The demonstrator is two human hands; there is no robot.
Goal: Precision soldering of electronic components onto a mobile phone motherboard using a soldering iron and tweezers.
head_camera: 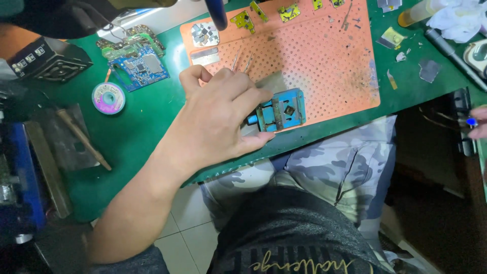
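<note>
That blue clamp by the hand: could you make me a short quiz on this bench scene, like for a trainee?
1. True or false: the left hand holds tweezers beside the blue clamp.
2. What colour is the perforated mat?
3. The purple-and-white spool lies: A) on the mat, B) on the green table.

Key: 1 true; 2 orange; 3 B.

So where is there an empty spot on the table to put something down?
The middle and right of the orange mat lie bare, between the blue clamp and the small boards along its top edge. Green table is free between the solder reel and the left hand. The top left, around the blue circuit board, is crowded.
</note>
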